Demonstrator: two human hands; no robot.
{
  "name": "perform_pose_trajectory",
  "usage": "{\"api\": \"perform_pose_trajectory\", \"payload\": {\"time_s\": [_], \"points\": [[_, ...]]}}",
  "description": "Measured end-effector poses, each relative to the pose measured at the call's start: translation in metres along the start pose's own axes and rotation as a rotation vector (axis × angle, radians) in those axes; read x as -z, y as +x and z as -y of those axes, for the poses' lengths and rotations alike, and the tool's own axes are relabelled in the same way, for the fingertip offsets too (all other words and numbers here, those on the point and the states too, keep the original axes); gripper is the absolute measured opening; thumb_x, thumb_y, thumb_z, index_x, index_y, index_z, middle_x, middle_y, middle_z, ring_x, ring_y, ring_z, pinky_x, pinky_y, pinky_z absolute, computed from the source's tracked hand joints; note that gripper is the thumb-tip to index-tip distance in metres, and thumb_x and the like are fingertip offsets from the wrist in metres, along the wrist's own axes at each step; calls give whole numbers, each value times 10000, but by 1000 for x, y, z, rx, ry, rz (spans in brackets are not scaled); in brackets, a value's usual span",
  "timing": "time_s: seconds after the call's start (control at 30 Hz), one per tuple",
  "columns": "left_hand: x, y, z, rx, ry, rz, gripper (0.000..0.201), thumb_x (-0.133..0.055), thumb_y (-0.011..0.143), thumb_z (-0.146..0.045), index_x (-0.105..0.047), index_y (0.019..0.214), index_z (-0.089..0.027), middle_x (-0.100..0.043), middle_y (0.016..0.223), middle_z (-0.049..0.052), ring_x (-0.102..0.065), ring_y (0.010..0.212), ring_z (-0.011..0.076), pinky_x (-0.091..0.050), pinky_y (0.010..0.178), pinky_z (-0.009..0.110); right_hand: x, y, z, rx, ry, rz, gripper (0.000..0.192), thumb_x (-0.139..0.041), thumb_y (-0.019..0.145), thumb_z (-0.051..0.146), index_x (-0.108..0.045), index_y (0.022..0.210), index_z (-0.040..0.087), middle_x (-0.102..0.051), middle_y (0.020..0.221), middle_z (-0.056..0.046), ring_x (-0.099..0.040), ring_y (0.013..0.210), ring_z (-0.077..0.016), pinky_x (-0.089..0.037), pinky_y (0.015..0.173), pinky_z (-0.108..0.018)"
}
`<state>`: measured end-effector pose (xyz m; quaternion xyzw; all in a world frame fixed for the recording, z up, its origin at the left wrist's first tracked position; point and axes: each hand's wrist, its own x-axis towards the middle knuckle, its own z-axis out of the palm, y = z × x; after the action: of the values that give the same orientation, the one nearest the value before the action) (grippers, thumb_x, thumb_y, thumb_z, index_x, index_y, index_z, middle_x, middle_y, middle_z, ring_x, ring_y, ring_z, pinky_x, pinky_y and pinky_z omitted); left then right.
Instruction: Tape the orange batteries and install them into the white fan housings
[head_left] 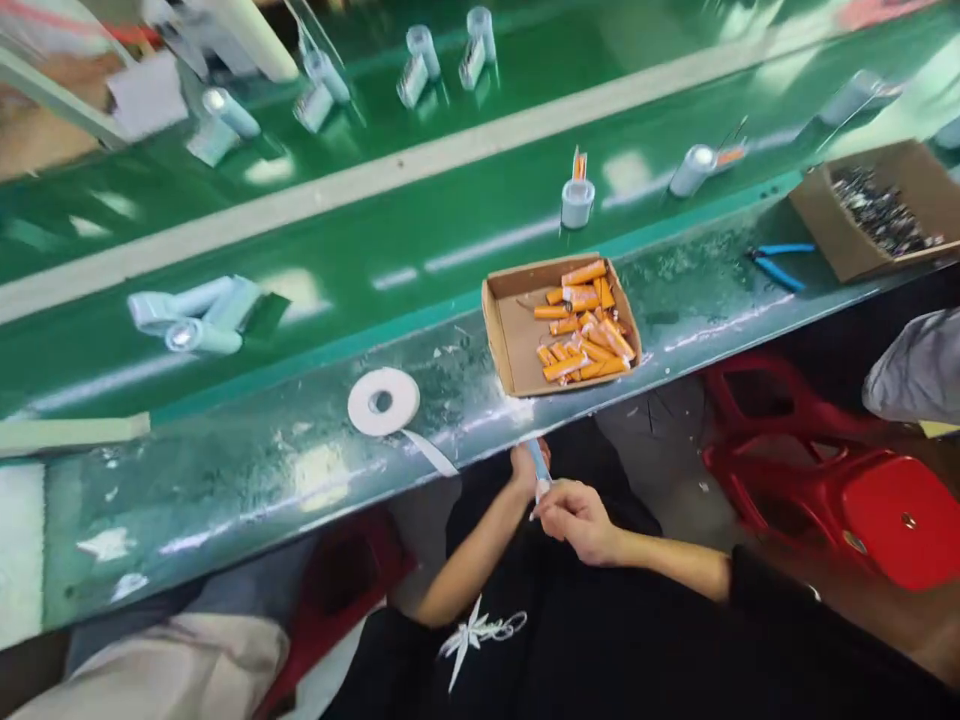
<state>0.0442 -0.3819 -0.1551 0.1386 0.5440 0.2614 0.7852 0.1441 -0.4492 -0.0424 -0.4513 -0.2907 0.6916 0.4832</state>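
Note:
Below the bench edge, in front of my body, my left hand is closed around a slim light-blue piece, mostly hidden by the hand. My right hand pinches at the near end of that piece, where a bit of white shows between the fingers. Just beyond my hands, a shallow cardboard tray on the bench holds several small orange-wrapped cylinders. Left of the tray lies a roll of white tape, its loose end reaching the bench edge.
Blue-handled pliers and a cardboard box of small metal parts are at right. Light-blue cylinders lie in groups on the green belt. A red stool stands at right; people's sleeves show at both sides.

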Motion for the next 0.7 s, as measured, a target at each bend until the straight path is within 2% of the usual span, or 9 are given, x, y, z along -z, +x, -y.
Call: {"api": "perform_pose_trajectory", "payload": {"time_s": [0.07,0.1,0.13,0.2,0.27,0.37,0.43,0.57,0.7], "points": [[12,11,5,44,-55,-70,378,-598,1133,-501,-685,1058,-141,-658,880,-7,-599,665,95,-533,604,231,12,-21,16,-25,40,188,517,-839,857,706,-723,744,215,-575,539,9,-445,422,-103,-374,459,-260],[15,14,6,48,-81,-98,404,-609,1122,-516,-669,975,-145,-616,797,-24,-545,601,84,-488,554,215,21,-28,28,8,73,241,459,-839,895,639,-726,752,218,-602,565,3,-460,421,-101,-378,460,-255],[17,16,5,44,-98,-113,442,-620,1104,-537,-639,879,-156,-563,714,-38,-488,547,81,-438,508,208,33,-31,41,66,115,225,388,-834,930,564,-724,771,227,-607,581,11,-451,422,-96,-367,459,-246],[16,16,2,17,-112,-117,546,-590,1076,-582,-534,696,-195,-457,586,-42,-412,485,86,-355,450,215,60,-32,65,180,204,107,271,-836,953,456,-713,821,254,-537,557,55,-378,420,-87,-336,465,-235],[14,13,-2,-15,-100,-96,599,-561,1041,-633,-450,615,-227,-402,525,-32,-396,463,96,-328,434,225,87,-32,81,230,241,28,206,-811,976,410,-707,861,273,-439,525,84,-300,424,-86,-313,482,-238],[11,5,-4,-55,-49,-38,608,-577,990,-710,-439,631,-239,-385,501,-39,-388,453,103,-319,440,226,121,-41,86,234,233,-55,189,-786,976,397,-689,867,277,-339,504,96,-215,430,-88,-266,489,-250],[12,-1,-2,-76,4,9,582,-630,951,-732,-480,682,-238,-413,510,-45,-400,458,106,-319,449,227,139,-50,81,230,257,-180,220,-811,938,412,-651,853,288,-265,498,103,-143,444,-98,-211,475,-255],[15,-11,7,-95,153,110,488,-933,726,-553,-587,796,-216,-556,602,-50,-472,519,94,-344,498,219,160,-62,68,236,332,-473,294,-835,888,436,-571,854,310,-137,522,107,-19,487,-127,-113,445,-273],[17,-16,12,-103,256,157,486,-985,628,-412,-613,865,-208,-588,648,-69,-494,551,86,-358,540,215,167,-60,63,194,323,-593,373,-840,848,527,-532,850,317,-110,540,100,4,502,-147,-115,435,-275]]}}
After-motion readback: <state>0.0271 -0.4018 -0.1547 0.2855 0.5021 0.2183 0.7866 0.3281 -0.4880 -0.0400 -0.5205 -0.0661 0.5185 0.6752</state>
